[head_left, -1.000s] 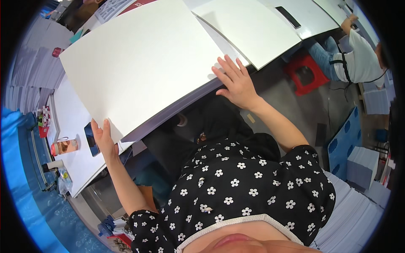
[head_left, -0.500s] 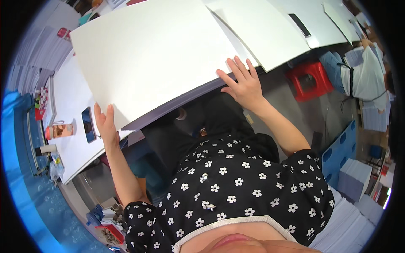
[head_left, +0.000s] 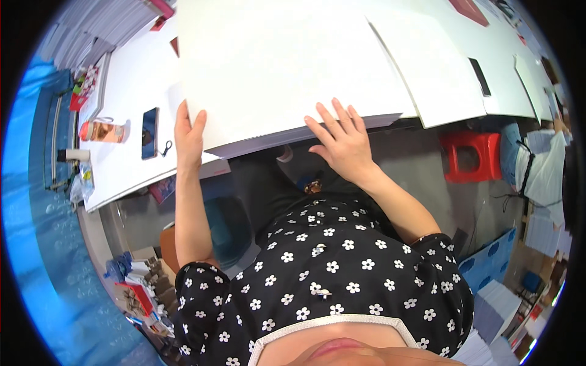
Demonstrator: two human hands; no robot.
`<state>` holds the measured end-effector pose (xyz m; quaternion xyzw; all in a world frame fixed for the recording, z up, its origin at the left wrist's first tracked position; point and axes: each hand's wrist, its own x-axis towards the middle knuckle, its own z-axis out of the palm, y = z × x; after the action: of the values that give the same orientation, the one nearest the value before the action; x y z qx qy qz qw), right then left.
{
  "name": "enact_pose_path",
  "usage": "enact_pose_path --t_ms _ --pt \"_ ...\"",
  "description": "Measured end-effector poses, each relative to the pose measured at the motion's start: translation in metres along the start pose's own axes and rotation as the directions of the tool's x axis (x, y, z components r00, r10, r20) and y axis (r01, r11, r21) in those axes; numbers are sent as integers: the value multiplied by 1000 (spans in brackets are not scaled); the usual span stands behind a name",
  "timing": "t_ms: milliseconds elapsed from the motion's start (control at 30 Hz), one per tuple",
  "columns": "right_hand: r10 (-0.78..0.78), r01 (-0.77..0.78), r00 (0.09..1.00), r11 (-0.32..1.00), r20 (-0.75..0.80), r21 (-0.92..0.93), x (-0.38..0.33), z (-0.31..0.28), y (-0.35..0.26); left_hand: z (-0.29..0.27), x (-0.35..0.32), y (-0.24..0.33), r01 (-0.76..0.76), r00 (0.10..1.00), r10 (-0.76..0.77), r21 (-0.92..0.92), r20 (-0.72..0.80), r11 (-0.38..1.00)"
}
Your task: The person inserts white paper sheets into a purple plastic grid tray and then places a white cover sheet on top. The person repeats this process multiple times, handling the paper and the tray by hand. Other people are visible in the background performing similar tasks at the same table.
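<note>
A thick stack of large white sheets (head_left: 274, 67) lies on the table in front of me, its layered near side showing. My left hand (head_left: 190, 137) is at the stack's near left corner, fingers straight along the left side and thumb spread toward the top sheet. Over the near edge, right of the middle, my right hand (head_left: 345, 146) lies with fingers stretched apart, fingertips on the top sheet. Neither hand grips anything. Against the stack's right side is another large white sheet (head_left: 439, 73), partly lifted along its left edge.
Left of the stack, a dark phone (head_left: 149, 133) and an orange-capped bottle (head_left: 105, 132) stand on the white table (head_left: 131, 161). A black bar (head_left: 480, 77) lies on the right. Below the table's right side is a red stool (head_left: 470, 157); a person's pale clothing (head_left: 543, 168) shows beyond.
The whole view has turned and shifted, so the table appears more level. Both hands keep much the same places on the stack, the left staying by the corner.
</note>
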<state>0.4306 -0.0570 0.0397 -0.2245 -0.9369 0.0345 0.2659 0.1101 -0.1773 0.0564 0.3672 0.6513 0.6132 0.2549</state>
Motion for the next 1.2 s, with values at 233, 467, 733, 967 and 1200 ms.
enact_pose_path --t_ms 233,467,733,967,1200 --pt "-6 5 999 999 -33 -37 -3 10 -2 -8 0 -21 102 994 -104 -73 -28 992" --pt "0 -1 1000 999 -26 -44 -3 13 -3 -13 1 -34 154 988 -149 -210 41 965" --pt "-2 1 1000 999 -27 -44 -3 14 -3 -12 0 -31 103 993 -95 -146 64 984" --pt "-11 10 1000 999 -19 -39 -3 15 -3 -17 0 -43 64 996 -59 -79 64 995" --pt "7 -6 1000 999 8 -42 -4 10 -4 -26 -1 -53 -35 999 26 386 27 922"
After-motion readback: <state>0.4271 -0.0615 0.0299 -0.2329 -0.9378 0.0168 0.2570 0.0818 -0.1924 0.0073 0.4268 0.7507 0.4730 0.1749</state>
